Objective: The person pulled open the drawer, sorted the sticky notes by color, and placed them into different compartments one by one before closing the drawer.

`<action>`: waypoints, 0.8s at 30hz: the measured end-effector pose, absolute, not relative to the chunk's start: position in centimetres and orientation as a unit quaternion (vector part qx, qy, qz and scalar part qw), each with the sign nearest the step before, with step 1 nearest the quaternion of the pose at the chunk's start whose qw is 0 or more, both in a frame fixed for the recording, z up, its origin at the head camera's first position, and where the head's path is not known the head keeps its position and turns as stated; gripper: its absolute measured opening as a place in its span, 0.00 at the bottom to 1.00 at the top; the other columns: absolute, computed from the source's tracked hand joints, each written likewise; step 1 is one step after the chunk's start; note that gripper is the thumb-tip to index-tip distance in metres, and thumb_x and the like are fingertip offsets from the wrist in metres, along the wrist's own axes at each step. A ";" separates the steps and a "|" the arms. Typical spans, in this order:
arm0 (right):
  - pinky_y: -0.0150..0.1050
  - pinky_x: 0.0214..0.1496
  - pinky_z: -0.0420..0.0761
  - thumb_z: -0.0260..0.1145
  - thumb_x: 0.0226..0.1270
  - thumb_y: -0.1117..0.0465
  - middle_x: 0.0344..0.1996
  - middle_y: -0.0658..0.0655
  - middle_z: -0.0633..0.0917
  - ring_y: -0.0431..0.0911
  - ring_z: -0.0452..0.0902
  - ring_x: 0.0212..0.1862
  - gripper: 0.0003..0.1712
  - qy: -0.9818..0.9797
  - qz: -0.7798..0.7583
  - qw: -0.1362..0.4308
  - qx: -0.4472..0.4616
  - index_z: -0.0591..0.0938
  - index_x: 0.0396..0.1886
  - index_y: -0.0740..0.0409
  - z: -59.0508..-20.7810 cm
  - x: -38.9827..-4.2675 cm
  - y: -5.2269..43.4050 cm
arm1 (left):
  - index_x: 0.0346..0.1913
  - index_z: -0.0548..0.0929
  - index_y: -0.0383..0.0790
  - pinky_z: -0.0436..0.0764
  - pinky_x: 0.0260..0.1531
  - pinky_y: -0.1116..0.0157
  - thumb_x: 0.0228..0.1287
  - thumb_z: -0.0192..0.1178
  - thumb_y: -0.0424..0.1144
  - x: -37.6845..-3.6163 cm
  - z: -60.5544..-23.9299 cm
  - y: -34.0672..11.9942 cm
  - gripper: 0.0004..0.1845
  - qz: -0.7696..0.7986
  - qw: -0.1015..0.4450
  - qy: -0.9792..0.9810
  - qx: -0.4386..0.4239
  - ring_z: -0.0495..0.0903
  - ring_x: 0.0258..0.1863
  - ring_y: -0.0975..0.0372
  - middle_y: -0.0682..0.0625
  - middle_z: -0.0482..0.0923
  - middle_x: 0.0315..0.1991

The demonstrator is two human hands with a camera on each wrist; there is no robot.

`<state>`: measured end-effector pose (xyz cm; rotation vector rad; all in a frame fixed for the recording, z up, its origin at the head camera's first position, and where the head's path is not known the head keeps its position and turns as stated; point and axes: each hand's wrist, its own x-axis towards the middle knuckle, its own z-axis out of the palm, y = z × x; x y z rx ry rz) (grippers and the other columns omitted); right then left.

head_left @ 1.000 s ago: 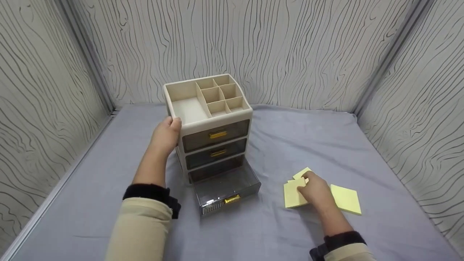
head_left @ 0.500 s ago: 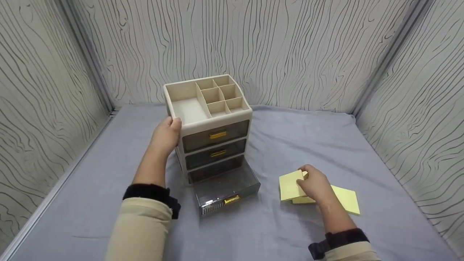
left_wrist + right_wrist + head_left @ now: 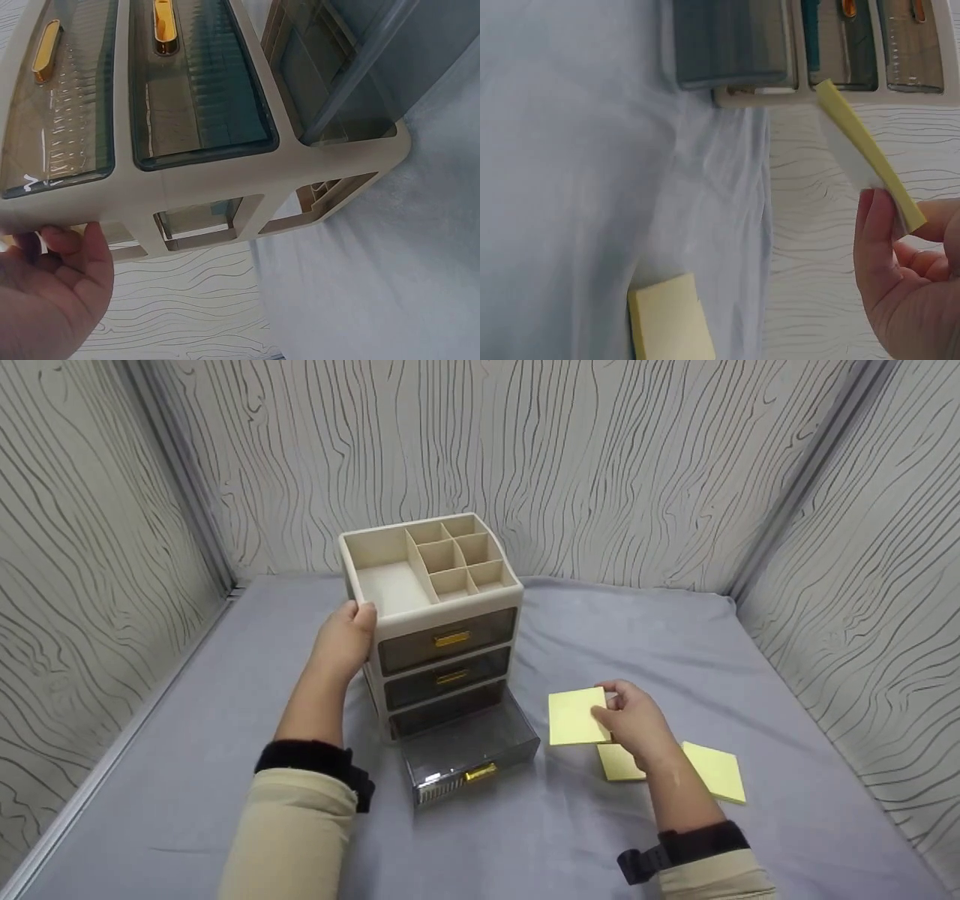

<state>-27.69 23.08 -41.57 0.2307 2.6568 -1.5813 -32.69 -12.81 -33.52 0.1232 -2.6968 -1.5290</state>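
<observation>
Left of frame, head view: left hand [image 3: 343,641], fingers curled around the upper left corner of the beige drawer organizer [image 3: 435,619], gripping it. Top tray of the organizer: nothing visible in its compartments.

Centre: bottom drawer [image 3: 469,750] pulled out, nothing visible inside; the two drawers above it closed.

Right of centre: right hand [image 3: 634,720] pinching one yellow sticky-note pad [image 3: 574,718], lifted off the grey table [image 3: 225,690], just right of the open drawer and not yet over it.

Lower right: two more pads, second pad [image 3: 619,763] partly under the wrist and third pad [image 3: 716,772] beside it, both lying flat.

Status, judged: drawer opened, one pad picked up, none stowed; two untouched.

Left wrist view: organizer's side cut-outs and thumb [image 3: 71,238] on its frame, hidden from the head view. Right wrist view: held pad edge-on, showing its thickness, fingers [image 3: 876,240] clamping one end.
</observation>
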 end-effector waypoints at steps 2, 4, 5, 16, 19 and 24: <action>0.34 0.27 0.76 0.57 0.62 0.68 0.32 0.58 0.75 0.42 0.73 0.26 0.24 0.839 -0.538 0.027 0.069 0.67 0.59 0.64 -41.5 -27.9 22.3 | 0.30 0.61 0.43 0.67 0.28 0.64 0.69 0.32 0.48 -32.7 -33.5 -12.9 0.15 -0.493 0.024 -0.869 0.037 0.64 0.24 0.58 0.47 0.64 0.24; 0.35 0.30 0.78 0.56 0.62 0.69 0.33 0.58 0.76 0.43 0.75 0.28 0.24 0.823 -0.564 0.033 0.065 0.67 0.59 0.65 -41.5 -28.0 21.4 | 0.29 0.61 0.43 0.66 0.27 0.64 0.69 0.33 0.48 -32.6 -33.5 -12.9 0.15 -0.495 0.028 -0.868 0.035 0.63 0.23 0.58 0.48 0.63 0.23; 0.36 0.30 0.79 0.56 0.62 0.70 0.33 0.59 0.76 0.43 0.76 0.29 0.24 0.816 -0.573 0.037 0.064 0.67 0.59 0.65 -41.6 -28.1 20.9 | 0.29 0.61 0.43 0.67 0.27 0.64 0.69 0.33 0.47 -32.7 -33.5 -12.9 0.15 -0.494 0.030 -0.868 0.034 0.63 0.23 0.58 0.48 0.63 0.23; 0.37 0.27 0.78 0.56 0.60 0.73 0.32 0.57 0.75 0.44 0.75 0.30 0.22 0.814 -0.576 0.049 0.053 0.71 0.56 0.63 -42.4 -28.8 16.0 | 0.29 0.62 0.42 0.67 0.28 0.64 0.70 0.34 0.48 -32.7 -33.6 -13.0 0.15 -0.498 0.031 -0.866 0.036 0.64 0.24 0.58 0.47 0.64 0.24; 0.35 0.23 0.76 0.56 0.59 0.73 0.31 0.56 0.72 0.43 0.73 0.27 0.21 0.828 -0.557 0.045 0.041 0.73 0.54 0.61 -42.8 -28.9 15.0 | 0.30 0.63 0.43 0.67 0.28 0.64 0.70 0.34 0.48 -32.7 -33.6 -13.0 0.15 -0.499 0.029 -0.865 0.036 0.64 0.24 0.58 0.47 0.64 0.25; 0.31 0.18 0.64 0.58 0.58 0.73 0.28 0.54 0.70 0.41 0.62 0.20 0.21 0.860 -0.510 0.033 0.000 0.75 0.52 0.59 -43.4 -28.9 13.8 | 0.32 0.64 0.42 0.68 0.30 0.64 0.70 0.33 0.48 -32.7 -33.5 -12.9 0.15 -0.500 0.022 -0.865 0.036 0.65 0.26 0.58 0.47 0.64 0.26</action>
